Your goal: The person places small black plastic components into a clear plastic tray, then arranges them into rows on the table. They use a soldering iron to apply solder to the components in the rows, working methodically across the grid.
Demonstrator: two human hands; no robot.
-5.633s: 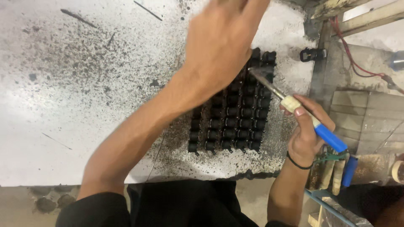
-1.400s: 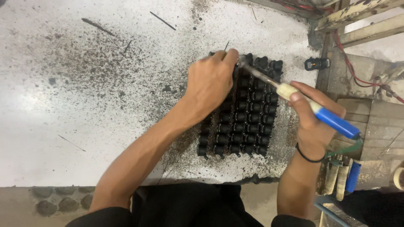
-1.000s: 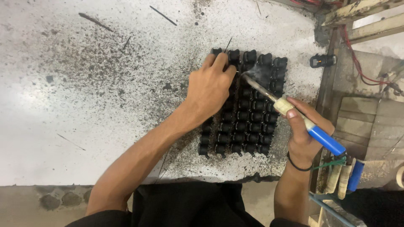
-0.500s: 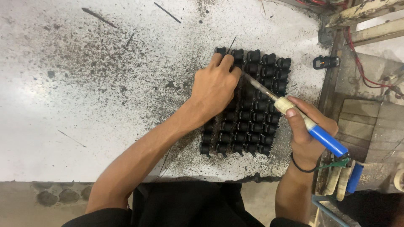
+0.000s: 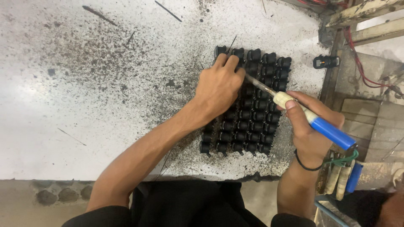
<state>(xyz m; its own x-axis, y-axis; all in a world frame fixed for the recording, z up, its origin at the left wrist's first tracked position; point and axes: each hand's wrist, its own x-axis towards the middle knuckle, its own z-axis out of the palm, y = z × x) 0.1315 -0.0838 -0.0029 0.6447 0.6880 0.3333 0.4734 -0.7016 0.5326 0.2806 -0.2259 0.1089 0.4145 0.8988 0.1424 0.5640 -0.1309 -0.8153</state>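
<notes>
Fingers of the left hand curl down, pressing on black parts gridded on the speckled worktop. Right hand, grip closed around a blue-handled soldering iron, angles its tip toward the left fingertips.

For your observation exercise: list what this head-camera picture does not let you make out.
- Soldering iron tip, head view: hidden behind the left hand.
- Black parts under that hand: covered.
- Right hand palm: turned away.
- Tools at the table edge: partly hidden by the wrist.
</notes>
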